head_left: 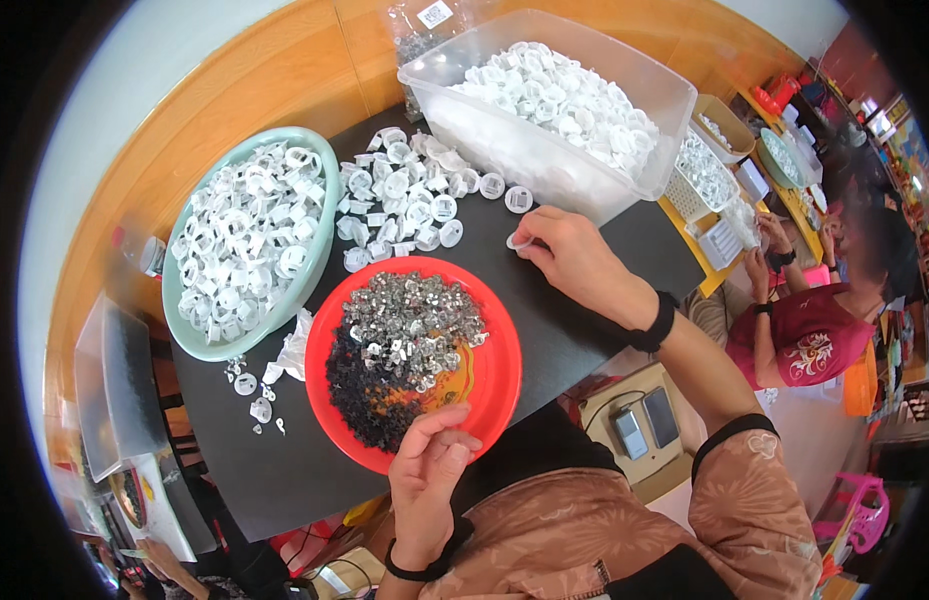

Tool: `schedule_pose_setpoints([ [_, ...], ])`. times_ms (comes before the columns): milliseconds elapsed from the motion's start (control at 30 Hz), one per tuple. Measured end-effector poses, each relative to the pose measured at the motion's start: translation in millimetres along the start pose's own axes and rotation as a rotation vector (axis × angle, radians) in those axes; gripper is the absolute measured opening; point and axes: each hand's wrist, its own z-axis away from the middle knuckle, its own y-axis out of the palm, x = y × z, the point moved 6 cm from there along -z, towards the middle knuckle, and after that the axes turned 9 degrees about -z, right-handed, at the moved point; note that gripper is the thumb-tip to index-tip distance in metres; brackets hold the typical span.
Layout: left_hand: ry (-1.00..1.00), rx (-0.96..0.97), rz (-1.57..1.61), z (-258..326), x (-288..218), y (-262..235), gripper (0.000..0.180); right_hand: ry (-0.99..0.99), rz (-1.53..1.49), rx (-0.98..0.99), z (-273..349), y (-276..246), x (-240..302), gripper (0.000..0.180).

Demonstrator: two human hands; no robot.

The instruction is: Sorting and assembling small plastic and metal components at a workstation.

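My right hand [574, 258] pinches a small round white plastic piece [518, 242] between thumb and fingertips, just above the dark table and right of a loose pile of similar white pieces [409, 190]. My left hand [432, 478] is closed, fingers curled toward the thumb, over the near rim of a red plate [502, 385]; whatever it may hold is too small or hidden. Small shiny metal parts [414, 320] fill the plate's far side. Small black parts [369, 400] lie along its left. Two round white pieces lie apart from the pile, near my right hand.
A pale green basin [329, 215] of white parts stands at the left. A clear plastic bin [544, 150] heaped with white pieces sits at the back. Scraps [261, 408] lie below the basin. At the right, a person in a dark red shirt [809, 335] works at another table.
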Motion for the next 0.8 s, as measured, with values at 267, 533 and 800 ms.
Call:
schedule_pose_setpoints([
  [267,0.051,-0.02,0.01,-16,-15,24,0.038,-0.187,-0.402,0.027,51,-5,73,0.014],
  [533,0.046,0.011,0.132,-22,-5,35,0.042,-0.235,-0.57,-0.002,75,18,89,0.016],
  [800,0.066,-0.037,0.181,-23,-5,32,0.046,-0.321,-0.486,-0.031,77,18,97,0.019],
])
